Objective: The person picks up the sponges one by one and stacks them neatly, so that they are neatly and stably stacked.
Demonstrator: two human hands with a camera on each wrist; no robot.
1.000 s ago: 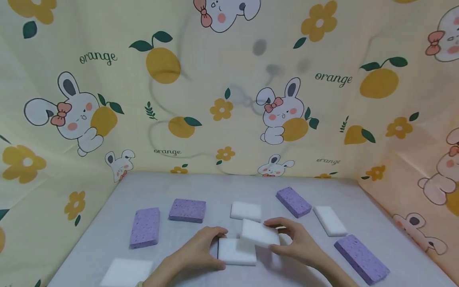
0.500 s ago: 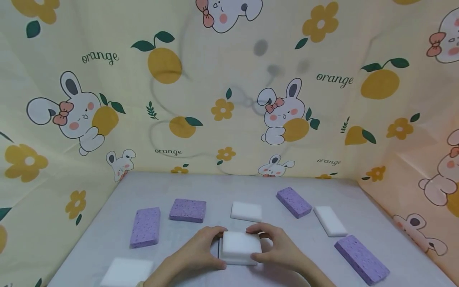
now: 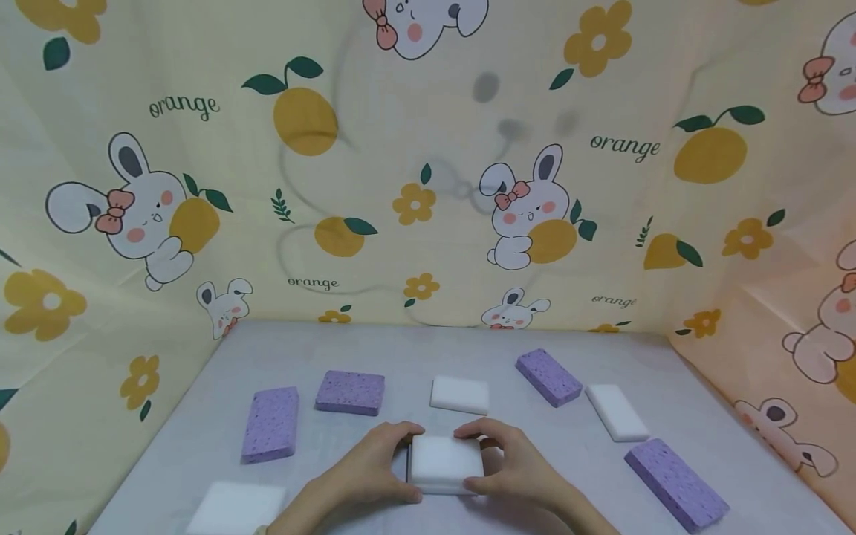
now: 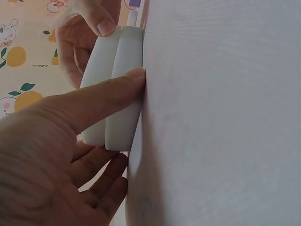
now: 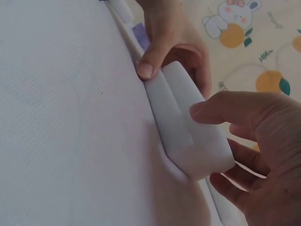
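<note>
Two white sponges lie stacked flat in the front middle of the table. The upper white sponge (image 3: 446,459) covers most of the lower white sponge (image 4: 123,127), whose edge shows below it. At the left end my left hand (image 3: 371,467) grips the lower one, thumb on the near side and fingers at the far side. My right hand (image 3: 518,467) pinches the upper one at its right end, its thumb (image 5: 207,110) on the near side. In both wrist views the two sponges touch face to face, with the lower against the tabletop.
Purple sponges lie to the left (image 3: 270,424), back left (image 3: 350,392), back right (image 3: 548,377) and right. Other white sponges lie behind the stack (image 3: 459,394), at the right (image 3: 616,412) and at the front left (image 3: 237,508). A printed cloth (image 3: 414,111) walls the table.
My right hand has moved left and down with the upper white sponge, which was tilted over the lower one's right corner and now lies squarely on it. My left hand has stayed put.
</note>
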